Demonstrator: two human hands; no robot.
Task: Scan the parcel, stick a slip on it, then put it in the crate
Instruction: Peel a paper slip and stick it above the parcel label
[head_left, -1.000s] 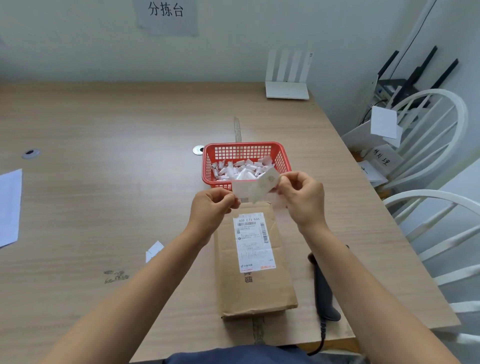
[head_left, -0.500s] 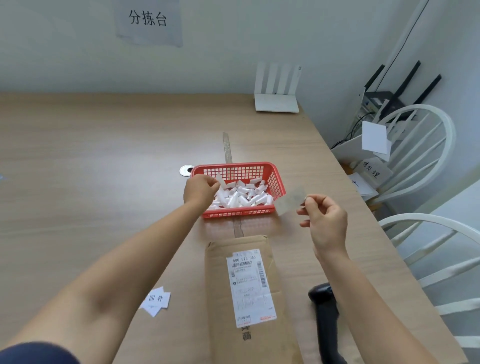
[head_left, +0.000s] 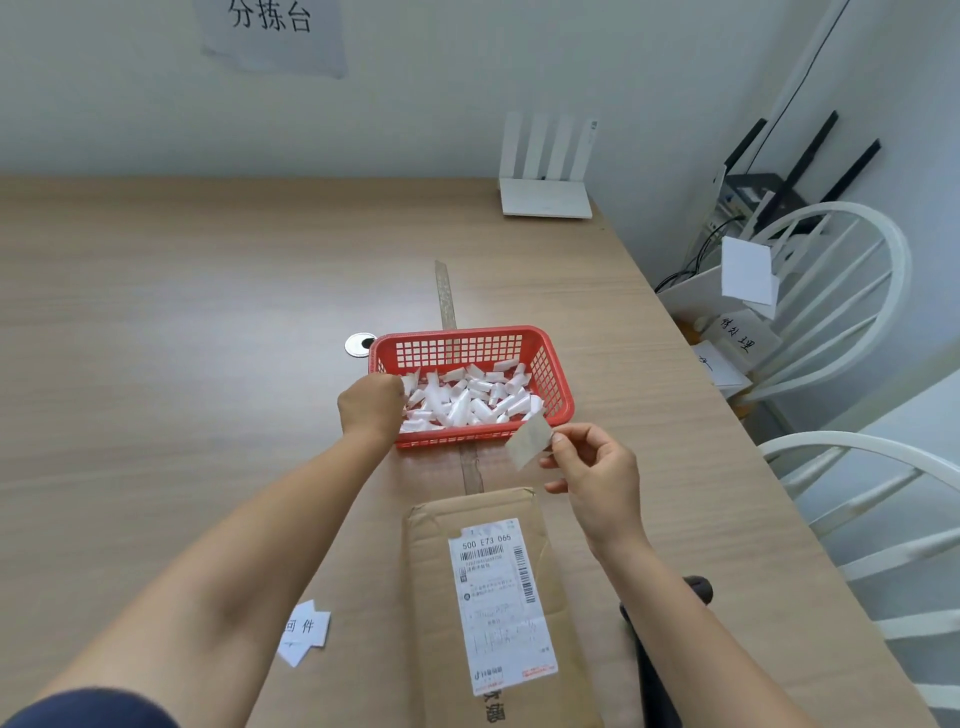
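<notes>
A brown cardboard parcel with a white shipping label lies flat at the table's near edge. Just above its far end, my right hand pinches a small translucent slip between thumb and forefinger. My left hand reaches over the left side of a red plastic basket full of white paper scraps. Its fingers are curled on a white scrap at their tips. A black handheld scanner lies right of the parcel, mostly hidden by my right forearm.
A white router stands at the table's far right edge. Two white chairs stand right of the table, one carrying a white box with paper tags. Small printed slips lie left of the parcel. A metal grommet sits beside the basket.
My hands have parted: the left went forward to the red basket with the peeled scrap, and the right keeps the slip. My view tilted up, so the parcel sits lower in frame.
</notes>
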